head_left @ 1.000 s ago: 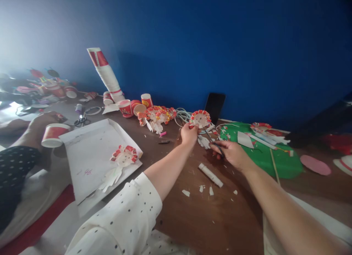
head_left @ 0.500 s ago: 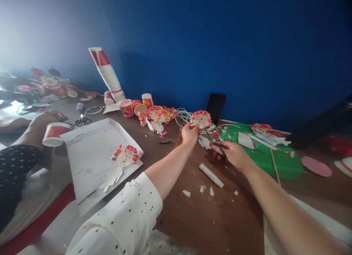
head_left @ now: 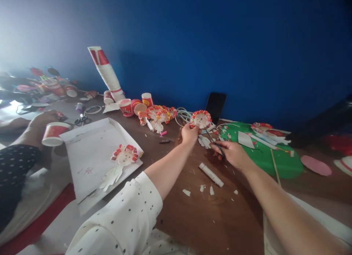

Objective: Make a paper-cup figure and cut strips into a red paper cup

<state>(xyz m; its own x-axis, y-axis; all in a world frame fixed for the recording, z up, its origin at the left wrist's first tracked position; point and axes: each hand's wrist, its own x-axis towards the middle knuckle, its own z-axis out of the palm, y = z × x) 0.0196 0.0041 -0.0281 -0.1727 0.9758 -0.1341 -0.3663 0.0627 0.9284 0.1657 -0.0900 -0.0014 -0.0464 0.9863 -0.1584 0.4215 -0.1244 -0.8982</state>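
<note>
The left hand (head_left: 189,135) pinches the bottom edge of a paper doll (head_left: 201,120), a round white face with a red frill. The doll is held up over the far part of the table (head_left: 192,218). The right hand (head_left: 231,155) has its fingers curled around the handles of the scissors (head_left: 218,148). The blades point up at the doll, but they are thin and dark, so I cannot tell if they touch it. White paper strips (head_left: 205,142) sit just under the doll; I cannot tell if they are joined to it.

The table is brown and a bit shiny. Near the hands lie a white tube (head_left: 211,175) and small paper scraps (head_left: 186,192). A green sheet (head_left: 288,165) lies to the right, partly under other bits. To the left is a white box lid (head_left: 85,148) with a second doll (head_left: 125,157) on it.

Behind it all is a big blue wall (head_left: 176,46), pale and bright on the left. A black phone (head_left: 216,104) leans there, its bottom hidden. A tall cup stack (head_left: 108,75) tilts.

Far left, another person's hand (head_left: 48,120) is blurry. The right edge cuts off a white cup (head_left: 343,165).
</note>
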